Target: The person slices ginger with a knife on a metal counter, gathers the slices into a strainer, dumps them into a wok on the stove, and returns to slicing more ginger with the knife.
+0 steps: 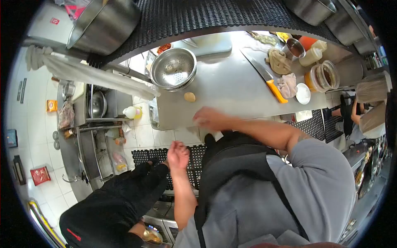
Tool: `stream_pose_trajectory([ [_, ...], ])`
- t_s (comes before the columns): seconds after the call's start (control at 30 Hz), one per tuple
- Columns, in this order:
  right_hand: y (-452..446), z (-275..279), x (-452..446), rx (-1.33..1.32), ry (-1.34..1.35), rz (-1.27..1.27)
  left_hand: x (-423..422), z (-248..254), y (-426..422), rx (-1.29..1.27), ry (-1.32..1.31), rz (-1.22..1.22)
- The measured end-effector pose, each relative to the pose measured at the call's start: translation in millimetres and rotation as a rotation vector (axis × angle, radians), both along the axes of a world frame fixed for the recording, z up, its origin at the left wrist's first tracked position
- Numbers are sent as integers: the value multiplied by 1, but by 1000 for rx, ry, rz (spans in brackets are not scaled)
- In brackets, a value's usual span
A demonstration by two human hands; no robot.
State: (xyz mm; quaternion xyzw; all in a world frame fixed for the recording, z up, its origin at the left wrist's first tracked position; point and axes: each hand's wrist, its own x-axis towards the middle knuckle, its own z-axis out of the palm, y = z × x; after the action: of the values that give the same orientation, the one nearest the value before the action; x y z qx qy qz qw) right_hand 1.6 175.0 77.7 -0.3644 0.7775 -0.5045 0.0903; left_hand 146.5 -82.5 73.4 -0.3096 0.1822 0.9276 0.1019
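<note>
My left hand [178, 155] hangs in front of the steel table's near edge, palm up, its fingers loosely curled and apart with nothing in them. My right hand [210, 119] is over the near edge of the steel table [231, 89], smeared by motion, so its fingers cannot be made out. Nearest to it lies a small pale-brown roundish item [190, 96], like a potato. Behind that sits a perforated metal colander [173, 66]. Farther right a large knife [266, 76] with a yellow handle lies flat, beside a pinkish cloth [287, 85] and a small white bowl [303, 94].
A black mesh shelf [206, 16] with metal pots [109, 29] spans overhead. Sauce containers [322, 76] and a squeeze bottle [311, 57] stand at the right back. To my left a person in black [120, 202] is close by. A yellow-liquid bottle [133, 112] stands left.
</note>
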Motion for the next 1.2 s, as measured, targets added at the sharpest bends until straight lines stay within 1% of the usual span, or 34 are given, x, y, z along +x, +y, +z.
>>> stream_pose_trajectory([
  [0.03, 27, -5, -21, 131, -24, -76, -7, -1, -18, -55, 1, 4],
  [0.07, 56, 8, -30, 316, -77, -270, -16, -2, -35, -134, -22, 16],
  [0.1, 86, -3, -37, 383, -50, -426, -25, -3, -47, -214, -46, 28],
  [0.13, 113, 4, -39, 440, -138, -564, -37, 6, -52, -321, -119, 39],
  [0.17, 142, -19, -41, 416, -100, -665, -48, 10, -58, -404, -109, 15],
  [0.2, 160, -23, -42, 459, -154, -726, -59, 7, -64, -520, -114, 2],
  [0.23, 168, -22, -41, 549, -135, -739, -70, 6, -70, -638, -119, -13],
  [0.3, 162, -27, -45, 548, -86, -706, -94, 18, -67, -757, -123, -75],
  [0.4, 117, -40, -60, 449, -25, -679, -108, 23, -64, -886, -77, -181],
  [0.43, 93, -17, -62, 421, -199, -612, -118, 21, -55, -914, -42, -239],
  [0.47, 72, 3, -59, 375, -303, -481, -123, 23, -44, -969, -28, -331],
  [0.5, 50, 10, -49, 352, -331, -423, -129, 35, -21, -989, -3, -409],
  [0.53, 33, 32, -37, 316, -326, -324, -134, 32, -5, -1025, 76, -500],
  [0.57, 21, 18, -24, 160, -349, -234, -142, 28, 12, -1049, 173, -604],
  [0.63, 15, 47, 11, 14, -454, -261, -153, 38, 52, -1129, 500, -907],
  [0.67, 17, 47, 25, -8, -510, -397, -155, 45, 78, -1099, 529, -959],
  [0.7, 22, 33, 41, -22, -426, -589, -152, 47, 100, -1069, 554, -1018],
  [0.73, 36, 37, 56, 2, -474, -692, -149, 39, 116, -1010, 570, -1072],
  [0.77, 46, 28, 73, 44, -448, -791, -146, 32, 130, -954, 579, -1129],
  [0.83, 65, 16, 119, -4, -462, -862, -134, 27, 153, -753, 640, -1412],
  [0.9, 79, 26, 186, 23, -376, -1160, -125, 0, 166, -486, 700, -1675],
  [0.93, 81, 31, 219, 48, -332, -1288, -120, -10, 173, -443, 723, -1796],
  [0.97, 89, 24, 257, 26, -337, -1496, -116, -22, 183, -410, 743, -1901],
  [1.0, 96, 10, 299, -11, -338, -1684, -115, -38, 190, -465, 816, -2011],
  [1.03, 102, -2, 344, 16, -220, -1917, -123, -63, 193, -525, 873, -2101],
  [1.07, 93, 29, 401, 139, -232, -2142, -133, -97, 199, -552, 769, -2178],
  [1.1, 81, 54, 451, 36, -338, -2399, -136, -111, 199, -652, 805, -2225],
  [1.13, 70, 75, 501, -7, -249, -2613, -132, -117, 203, -757, 844, -2257],
  [1.17, 59, 88, 546, -111, -210, -2789, -128, -122, 203, -875, 877, -2281],
  [1.2, 49, 86, 602, 176, 11, -2935, -123, -128, 199, -945, 903, -2317],
])
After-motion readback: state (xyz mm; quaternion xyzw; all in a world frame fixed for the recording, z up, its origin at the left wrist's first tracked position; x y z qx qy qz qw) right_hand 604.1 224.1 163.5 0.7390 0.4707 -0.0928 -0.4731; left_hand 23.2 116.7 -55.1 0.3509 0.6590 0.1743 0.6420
